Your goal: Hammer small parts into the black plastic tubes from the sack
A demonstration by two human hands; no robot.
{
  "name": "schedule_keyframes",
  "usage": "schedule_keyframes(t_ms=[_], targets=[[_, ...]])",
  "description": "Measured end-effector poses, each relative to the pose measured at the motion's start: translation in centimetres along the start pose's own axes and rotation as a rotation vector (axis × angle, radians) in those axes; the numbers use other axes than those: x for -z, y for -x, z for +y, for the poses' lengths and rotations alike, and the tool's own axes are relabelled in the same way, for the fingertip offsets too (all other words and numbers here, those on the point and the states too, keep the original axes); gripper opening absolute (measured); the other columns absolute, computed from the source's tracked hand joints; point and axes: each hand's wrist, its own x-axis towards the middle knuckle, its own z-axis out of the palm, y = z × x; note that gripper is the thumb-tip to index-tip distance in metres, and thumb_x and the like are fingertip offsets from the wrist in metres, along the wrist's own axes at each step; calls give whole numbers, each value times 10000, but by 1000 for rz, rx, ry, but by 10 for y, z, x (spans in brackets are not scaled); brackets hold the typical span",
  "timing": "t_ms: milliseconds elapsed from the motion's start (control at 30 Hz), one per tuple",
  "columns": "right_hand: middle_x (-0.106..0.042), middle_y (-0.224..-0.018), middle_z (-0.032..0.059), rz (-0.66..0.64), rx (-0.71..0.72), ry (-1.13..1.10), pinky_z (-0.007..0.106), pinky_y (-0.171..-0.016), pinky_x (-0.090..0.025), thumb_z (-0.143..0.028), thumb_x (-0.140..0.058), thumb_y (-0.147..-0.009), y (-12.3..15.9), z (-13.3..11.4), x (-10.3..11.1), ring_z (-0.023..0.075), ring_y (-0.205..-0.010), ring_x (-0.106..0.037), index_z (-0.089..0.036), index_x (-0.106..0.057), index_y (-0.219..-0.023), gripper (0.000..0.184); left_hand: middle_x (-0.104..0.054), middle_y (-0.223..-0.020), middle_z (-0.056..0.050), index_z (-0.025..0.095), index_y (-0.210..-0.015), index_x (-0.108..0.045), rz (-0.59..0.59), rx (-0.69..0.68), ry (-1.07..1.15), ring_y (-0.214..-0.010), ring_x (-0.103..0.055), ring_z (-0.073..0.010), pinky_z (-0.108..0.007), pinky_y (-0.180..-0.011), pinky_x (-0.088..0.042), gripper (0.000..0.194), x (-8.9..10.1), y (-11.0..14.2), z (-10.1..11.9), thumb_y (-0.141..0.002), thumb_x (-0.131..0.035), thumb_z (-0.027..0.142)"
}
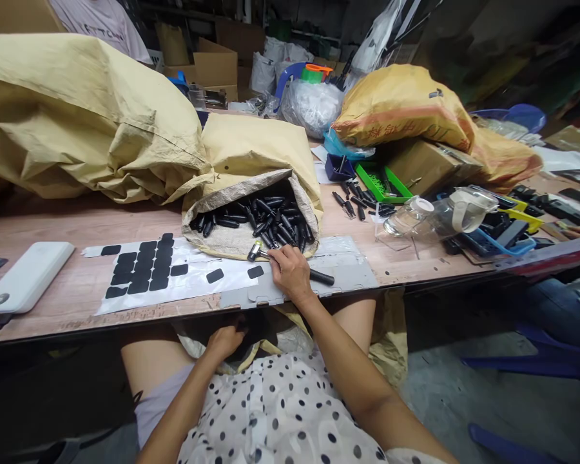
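On a cluttered wooden table (352,242)

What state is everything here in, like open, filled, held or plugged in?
Middle sack: mouth open, black pieces inside
Hammer: held in right hand
Left hand: below tabletop, grip unclear
Green tray: uncovered, holding items
White device: cable attached
Rear cardboard box: open

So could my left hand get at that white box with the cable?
Probably, but not straight away: your left hand is below the table edge and would need to come up around it. The white box lies near that edge, with nothing on top.
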Motion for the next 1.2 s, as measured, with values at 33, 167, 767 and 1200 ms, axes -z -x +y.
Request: schedule_keyframes(t_ms=[33, 167, 767, 1200], targets=[[-638, -920, 64, -1, -1, 1, 326, -772, -400, -181, -568, -947, 0, 0, 0, 225, -875, -509, -249, -747, -1078, 232, -740, -863, -63, 268, -1047, -672, 17, -12, -30, -838, -702, -310, -386, -736, -510, 257, -2, -1, -1, -814, -580, 327], [-631, -925, 65, -10, 4, 0, 326, -783, -400, -177, -569, -943, 0, 0, 0, 228, -880, -502, -252, -744, -1091, 241, -724, -801, -54, 238, -933, -700, -110, -153, -6, -790, -673, -269, -344, -688, -503, 209, 18, 11, 23, -791, -618, 367], [-629, -914, 63, 0, 9, -10, 317, -782, -411, -176, -575, -930, -3, 1, -2, 224, -877, -502, -243, -747, -1079, 237, -681, -1184, -160, 215, -980, -737, 855, 191, -124, -1114, -629, -402, -538, -896, -517, 194, 152, -73, 107, -843, -660, 329], [-638, -934, 62, -40, -25, 4, 314, -772, -415, -170, -568, -951, -2, 0, 1, 220, -886, -517, -258, -741, -1115, 254, -681, -917, -40, 248, -905, -738, 514, -465, -11, -925, -603, -247, -363, -840, -523, 203, 128, -33, 53, -846, -593, 377]])
